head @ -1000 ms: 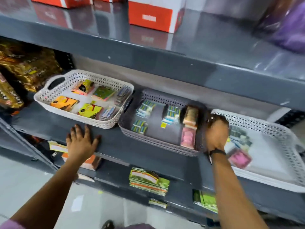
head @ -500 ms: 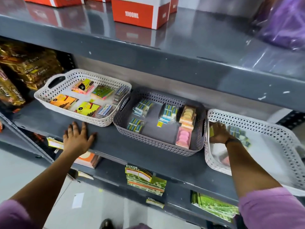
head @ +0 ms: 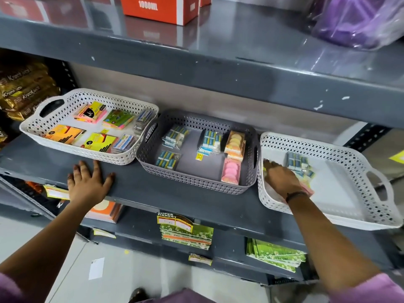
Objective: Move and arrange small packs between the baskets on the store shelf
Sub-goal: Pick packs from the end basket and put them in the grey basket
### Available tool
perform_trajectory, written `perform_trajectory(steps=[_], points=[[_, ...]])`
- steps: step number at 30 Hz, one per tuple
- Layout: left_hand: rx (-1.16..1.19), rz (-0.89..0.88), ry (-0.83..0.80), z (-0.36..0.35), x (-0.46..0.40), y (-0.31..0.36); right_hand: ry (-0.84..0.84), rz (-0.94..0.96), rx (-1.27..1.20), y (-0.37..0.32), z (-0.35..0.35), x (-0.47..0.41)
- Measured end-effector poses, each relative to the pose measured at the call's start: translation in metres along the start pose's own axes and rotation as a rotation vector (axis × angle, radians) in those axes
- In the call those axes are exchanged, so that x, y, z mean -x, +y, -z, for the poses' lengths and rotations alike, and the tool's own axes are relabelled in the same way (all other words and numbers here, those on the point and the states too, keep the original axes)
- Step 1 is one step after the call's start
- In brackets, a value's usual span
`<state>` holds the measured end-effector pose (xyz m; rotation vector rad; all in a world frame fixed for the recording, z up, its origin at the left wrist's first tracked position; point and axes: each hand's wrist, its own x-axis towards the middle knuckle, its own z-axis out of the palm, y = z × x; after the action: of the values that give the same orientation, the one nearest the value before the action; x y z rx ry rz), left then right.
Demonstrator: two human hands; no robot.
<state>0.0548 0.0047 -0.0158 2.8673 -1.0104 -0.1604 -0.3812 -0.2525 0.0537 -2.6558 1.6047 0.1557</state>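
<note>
Three baskets stand side by side on the grey shelf (head: 122, 182). The left white basket (head: 32, 130) holds yellow, orange and green packs. In the grey middle basket (head: 196, 185) lie blue-striped packs (head: 211, 139), an orange pack (head: 235, 142) and a pink pack (head: 230, 172). My right hand (head: 282, 179) reaches palm down into the left end of the right white basket (head: 341, 149), beside blue-striped packs (head: 297, 160). A pink pack (head: 309, 190) peeks out under its wrist. What its fingers touch is hidden. My left hand (head: 88, 182) rests flat on the shelf in front of the left basket.
The upper shelf's edge (head: 218, 68) overhangs the baskets and carries a red box (head: 159, 7) and a purple bag (head: 360, 18). Gold snack packs (head: 21, 88) sit left of the baskets. Green packs (head: 185, 231) lie on the lower shelf.
My right hand has moved from the grey basket's right edge down into the right white basket. My left hand stays flat on the shelf.
</note>
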Motion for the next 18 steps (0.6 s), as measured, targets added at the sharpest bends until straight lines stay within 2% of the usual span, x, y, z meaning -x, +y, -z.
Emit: perform_trajectory(steps=[4,11,13,15,18], points=[[0.001,-0.007,-0.002,-0.001,-0.002,-0.001,0.126,-0.113,-0.056,-0.006,0.009,0.006],[0.060,-0.025,-0.076,-0.001,-0.009,-0.004,0.611,-0.330,-0.264,-0.067,0.034,0.042],[0.056,-0.057,-0.097,0.006,-0.012,-0.011,0.679,-0.227,-0.377,-0.099,0.043,0.039],[0.051,-0.114,-0.090,0.012,-0.010,-0.016,0.686,-0.002,-0.512,-0.136,0.053,0.031],[0.034,-0.167,-0.014,0.016,0.001,-0.027,0.581,0.356,-0.590,-0.211,0.064,0.007]])
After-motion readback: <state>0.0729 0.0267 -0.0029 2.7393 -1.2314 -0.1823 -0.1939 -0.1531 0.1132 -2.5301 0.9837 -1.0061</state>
